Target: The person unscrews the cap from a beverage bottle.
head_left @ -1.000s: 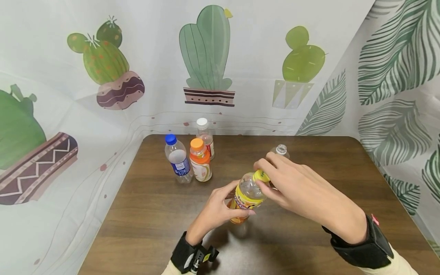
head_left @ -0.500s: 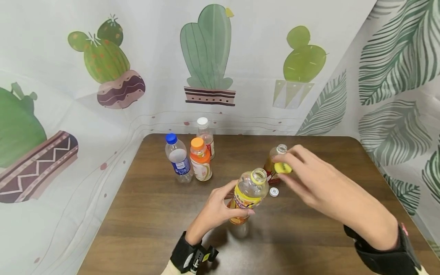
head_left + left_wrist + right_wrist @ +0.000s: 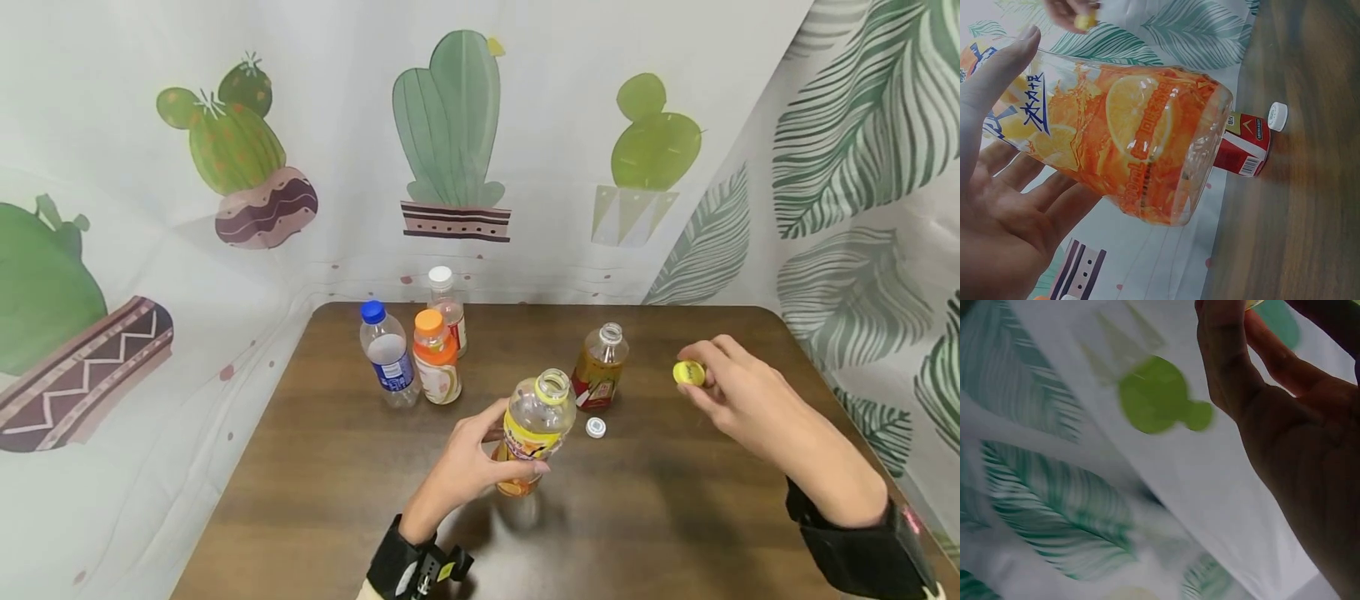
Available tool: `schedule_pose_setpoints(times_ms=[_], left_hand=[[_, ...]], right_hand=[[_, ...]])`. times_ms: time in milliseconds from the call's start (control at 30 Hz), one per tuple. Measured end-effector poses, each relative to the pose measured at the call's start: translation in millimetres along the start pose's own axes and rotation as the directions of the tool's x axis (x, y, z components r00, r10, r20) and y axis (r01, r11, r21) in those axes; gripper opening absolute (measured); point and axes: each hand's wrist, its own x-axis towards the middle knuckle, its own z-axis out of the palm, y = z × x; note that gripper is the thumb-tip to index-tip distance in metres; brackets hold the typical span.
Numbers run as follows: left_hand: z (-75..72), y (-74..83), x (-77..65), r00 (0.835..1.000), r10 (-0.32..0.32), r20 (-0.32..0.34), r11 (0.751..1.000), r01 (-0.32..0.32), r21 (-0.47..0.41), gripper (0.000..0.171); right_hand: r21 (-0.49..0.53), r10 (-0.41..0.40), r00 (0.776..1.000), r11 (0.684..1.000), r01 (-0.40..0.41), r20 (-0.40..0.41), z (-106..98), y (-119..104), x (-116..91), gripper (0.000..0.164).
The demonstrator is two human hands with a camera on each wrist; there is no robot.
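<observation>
My left hand [image 3: 472,462] grips a clear plastic drink bottle [image 3: 534,433] with a yellow and orange label, its mouth uncapped. In the left wrist view, orange slices cover the lower label of this bottle [image 3: 1147,137], which is held above the table. Over the table's right side my right hand [image 3: 738,396] pinches a yellow bottle cap [image 3: 688,373] between thumb and fingers. Just behind the held bottle stands an uncapped bottle [image 3: 600,367] of brownish drink with a red label. A small white cap [image 3: 596,427] lies on the table in front of it.
At the table's back left stand three capped bottles: one with a blue cap [image 3: 390,358], one with an orange cap [image 3: 437,358], and one with a white cap [image 3: 447,304]. The wooden table [image 3: 337,500] ends at a cactus-print cloth [image 3: 555,167].
The yellow cap has come off the held bottle. My right hand has carried it away to the right. My left hand and its bottle have stayed nearly in place.
</observation>
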Motion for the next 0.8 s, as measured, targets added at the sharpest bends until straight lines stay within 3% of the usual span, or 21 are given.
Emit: schedule_pose_setpoints(times_ms=[167, 333, 467, 800], left_hand=[[1.1, -1.6, -1.8, 1.0, 0.006, -0.008, 1.0, -0.006, -0.008, 0.065], [0.0, -0.5, -1.1, 1.0, 0.002, -0.017, 1.0, -0.002, 0.007, 0.064], [-0.5, -0.5, -1.6, 1.0, 0.002, -0.025, 1.0, -0.001, 0.025, 0.063], [-3.2, -1.5, -0.4, 0.999, 0.003, -0.041, 1.0, -0.002, 0.029, 0.063]], right_hand=[[0.033, 0.121, 0.975, 0.991, -0.129, 0.187, 25, 25, -6, 0.027], [0.022, 0.197, 0.924, 0.976, -0.216, 0.328, 56, 46, -14, 0.027], [0.019, 0.245, 0.886, 0.961, -0.275, 0.393, 78, 59, -22, 0.028], [0.04, 0.231, 0.882, 0.962, -0.27, 0.411, 119, 76, -38, 0.023]])
